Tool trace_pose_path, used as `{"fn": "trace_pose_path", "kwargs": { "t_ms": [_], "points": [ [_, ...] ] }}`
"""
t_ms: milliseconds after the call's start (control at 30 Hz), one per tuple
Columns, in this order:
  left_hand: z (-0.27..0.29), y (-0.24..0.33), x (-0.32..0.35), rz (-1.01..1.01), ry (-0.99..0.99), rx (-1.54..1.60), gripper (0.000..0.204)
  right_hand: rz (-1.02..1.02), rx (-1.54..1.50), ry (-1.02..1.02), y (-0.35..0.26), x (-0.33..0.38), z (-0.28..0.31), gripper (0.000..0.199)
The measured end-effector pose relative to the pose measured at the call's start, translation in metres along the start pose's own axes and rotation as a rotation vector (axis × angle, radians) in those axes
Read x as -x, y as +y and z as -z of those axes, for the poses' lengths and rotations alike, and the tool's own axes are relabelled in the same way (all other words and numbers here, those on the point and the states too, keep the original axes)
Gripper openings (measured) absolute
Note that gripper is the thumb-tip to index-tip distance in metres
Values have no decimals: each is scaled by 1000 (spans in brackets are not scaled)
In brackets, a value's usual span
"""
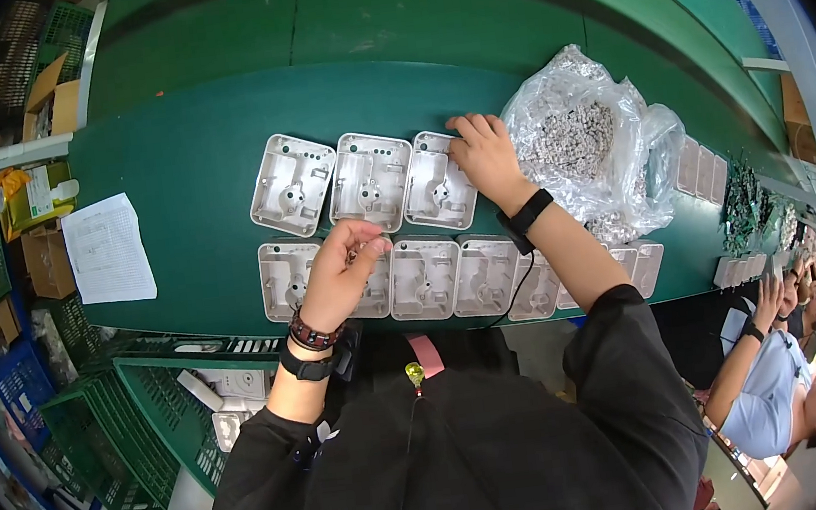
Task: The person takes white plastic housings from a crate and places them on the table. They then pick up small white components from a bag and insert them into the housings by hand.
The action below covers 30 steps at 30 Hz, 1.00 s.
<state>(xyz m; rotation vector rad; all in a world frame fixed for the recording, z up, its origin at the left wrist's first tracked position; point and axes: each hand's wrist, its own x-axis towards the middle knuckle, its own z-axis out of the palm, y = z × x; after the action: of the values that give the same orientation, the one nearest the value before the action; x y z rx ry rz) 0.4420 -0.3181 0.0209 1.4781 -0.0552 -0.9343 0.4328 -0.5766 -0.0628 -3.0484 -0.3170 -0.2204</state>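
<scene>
- Plastic bag (pixel 562 192): small grey parts inside.
- Pale housings (pixel 370 189): rows, mostly left of bag.
- Green crate (pixel 166 408), lower left of bag: pale pieces.
- Right hand (pixel 493 160) beside bag, left hand (pixel 344 267) obscuring housings: fingers bent, grips indeterminable.

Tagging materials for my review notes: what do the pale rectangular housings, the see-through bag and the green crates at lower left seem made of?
Housings: cast metal or moulded plastic, smooth pale grey with a soft sheen; the look leaves it open.
Bag: thin plastic film, clear, crinkled and glinting.
Crates: likely rigid moulded plastic, judging by their evenly coloured lattice walls.
</scene>
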Motion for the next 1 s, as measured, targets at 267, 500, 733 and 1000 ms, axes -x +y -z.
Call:
{"fn": "trace_pose_path", "kwargs": {
  "t_ms": [267, 500, 733, 1000],
  "points": [
    [-1, -7, 3, -68, -44, -39, 13, 25, -17, -29, 1, -1, 7, 6],
    [-3, -6, 4, -301, 122, -127, 20, -139, -268, 127, -45, -2, 61, 15],
    [4, 0, 6, -255, 168, -220, 22, -164, -617, 229, -117, -3, 105, 17],
    [6, -4, 13, -440, 162, -760, 20, -397, -880, 113, -139, 8, 78, 11]
  ]
}}
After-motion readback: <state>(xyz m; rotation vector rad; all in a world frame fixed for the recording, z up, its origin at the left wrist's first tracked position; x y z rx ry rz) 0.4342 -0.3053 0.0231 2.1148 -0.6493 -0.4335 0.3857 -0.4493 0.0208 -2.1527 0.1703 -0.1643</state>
